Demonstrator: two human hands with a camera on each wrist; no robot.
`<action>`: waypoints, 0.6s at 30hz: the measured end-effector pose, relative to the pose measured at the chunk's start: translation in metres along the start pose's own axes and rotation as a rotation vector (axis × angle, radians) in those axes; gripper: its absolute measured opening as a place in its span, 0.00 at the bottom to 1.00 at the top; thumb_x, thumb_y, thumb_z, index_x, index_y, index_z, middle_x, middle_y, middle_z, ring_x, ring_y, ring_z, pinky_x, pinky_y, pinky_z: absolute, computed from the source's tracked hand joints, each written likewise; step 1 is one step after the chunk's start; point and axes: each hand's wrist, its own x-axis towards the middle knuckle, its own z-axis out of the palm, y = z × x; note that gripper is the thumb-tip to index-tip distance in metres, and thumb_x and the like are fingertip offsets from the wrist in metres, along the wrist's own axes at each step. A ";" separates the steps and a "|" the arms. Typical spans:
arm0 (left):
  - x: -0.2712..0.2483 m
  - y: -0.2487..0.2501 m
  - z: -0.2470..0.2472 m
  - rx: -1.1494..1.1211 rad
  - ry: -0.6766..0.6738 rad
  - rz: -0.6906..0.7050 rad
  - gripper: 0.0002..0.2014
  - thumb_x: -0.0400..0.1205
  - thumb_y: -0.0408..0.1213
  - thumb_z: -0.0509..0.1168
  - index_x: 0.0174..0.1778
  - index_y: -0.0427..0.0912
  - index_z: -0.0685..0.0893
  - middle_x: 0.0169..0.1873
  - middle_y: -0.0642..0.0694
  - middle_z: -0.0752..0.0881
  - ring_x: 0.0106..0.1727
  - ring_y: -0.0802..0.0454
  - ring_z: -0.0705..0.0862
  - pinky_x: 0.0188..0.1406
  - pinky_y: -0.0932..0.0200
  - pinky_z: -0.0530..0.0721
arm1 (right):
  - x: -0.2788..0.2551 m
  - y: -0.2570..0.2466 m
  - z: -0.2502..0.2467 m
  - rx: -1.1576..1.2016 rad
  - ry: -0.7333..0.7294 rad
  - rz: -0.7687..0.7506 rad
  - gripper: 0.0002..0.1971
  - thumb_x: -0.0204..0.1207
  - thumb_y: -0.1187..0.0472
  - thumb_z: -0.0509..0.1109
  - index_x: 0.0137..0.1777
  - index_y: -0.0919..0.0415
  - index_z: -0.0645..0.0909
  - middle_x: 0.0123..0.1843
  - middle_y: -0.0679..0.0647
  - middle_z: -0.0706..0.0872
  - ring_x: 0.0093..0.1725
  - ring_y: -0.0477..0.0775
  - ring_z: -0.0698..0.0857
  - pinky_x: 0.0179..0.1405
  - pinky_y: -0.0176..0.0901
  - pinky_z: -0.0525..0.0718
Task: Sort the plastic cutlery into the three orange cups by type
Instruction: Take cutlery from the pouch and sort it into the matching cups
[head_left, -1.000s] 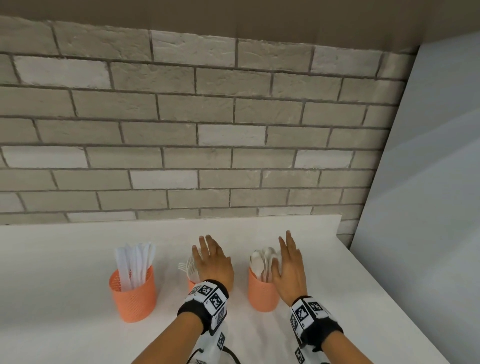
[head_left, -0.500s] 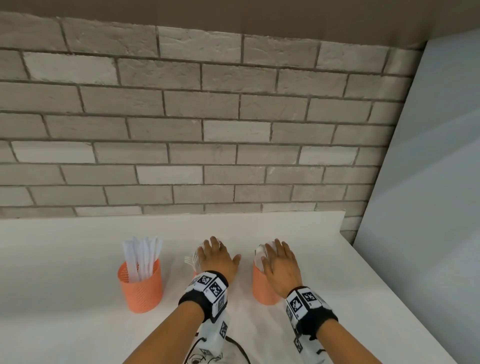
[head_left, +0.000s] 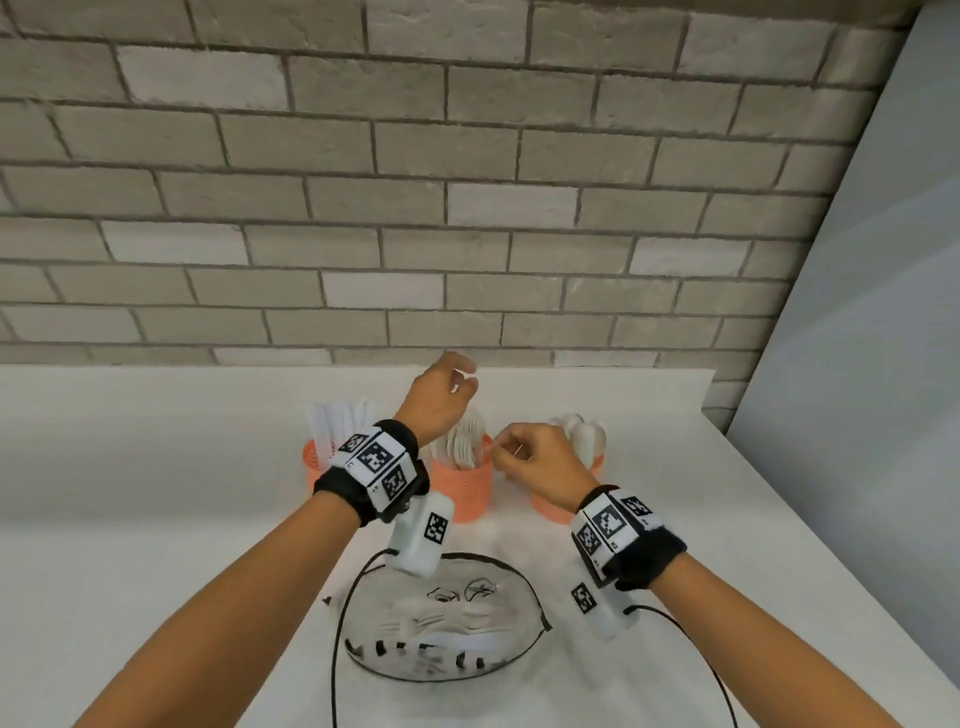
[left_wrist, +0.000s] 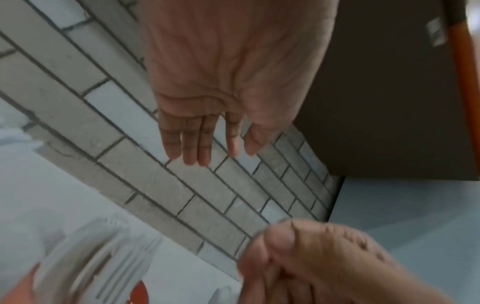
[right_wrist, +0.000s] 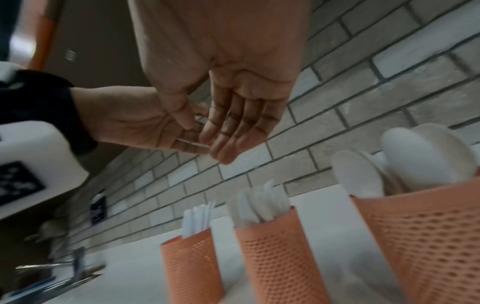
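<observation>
Hands are now hovering in the air above the cups, whereas half a second ago both were lying flat over the tops of the middle and right cups. The left hand (head_left: 437, 399) is hanging above and behind the middle cup (head_left: 463, 486), its fingers relaxed and slightly apart, holding nothing, as the left wrist view shows plainly. The right hand (head_left: 540, 464) is floating between the middle cup and the right cup (head_left: 551, 505), fingers loosely bent; the right wrist view is showing a thin pale sliver near its thumb and fingertips (right_wrist: 223, 153), but whether it is being pinched cannot be told.

Cutlery is standing sorted: knives (head_left: 340, 423) are filling the left cup (head_left: 314, 470), forks (head_left: 464, 439) are sitting in the middle cup, and spoons (head_left: 584, 439) are rising out of the right cup. No loose piece is showing on the white counter (head_left: 156, 467).

Lifting off the cups is probably signalling that the last tidying press is over and the sorting is essentially complete. Both hands are clear of the forks and spoons, which are lying just below and beside the fingers, touching neither hand as far as the views are showing.
</observation>
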 end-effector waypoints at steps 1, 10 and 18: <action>-0.008 -0.003 -0.008 -0.006 -0.020 0.022 0.10 0.83 0.33 0.60 0.59 0.37 0.79 0.56 0.43 0.83 0.57 0.49 0.80 0.56 0.62 0.74 | -0.007 -0.006 0.006 0.007 -0.071 -0.005 0.06 0.73 0.65 0.69 0.39 0.68 0.85 0.33 0.53 0.87 0.30 0.46 0.84 0.35 0.36 0.81; -0.100 -0.069 -0.031 0.146 -0.258 -0.065 0.08 0.77 0.39 0.70 0.33 0.48 0.80 0.42 0.48 0.85 0.52 0.47 0.84 0.59 0.56 0.78 | -0.065 -0.023 0.063 -0.262 -0.635 0.106 0.10 0.73 0.63 0.70 0.47 0.69 0.89 0.45 0.60 0.92 0.37 0.47 0.86 0.41 0.36 0.83; -0.155 -0.116 -0.013 0.482 -0.434 -0.140 0.09 0.73 0.49 0.71 0.29 0.63 0.80 0.75 0.53 0.70 0.78 0.54 0.62 0.78 0.47 0.61 | -0.094 -0.032 0.085 -0.392 -0.630 0.063 0.09 0.69 0.62 0.67 0.40 0.64 0.88 0.38 0.58 0.90 0.34 0.47 0.81 0.40 0.36 0.81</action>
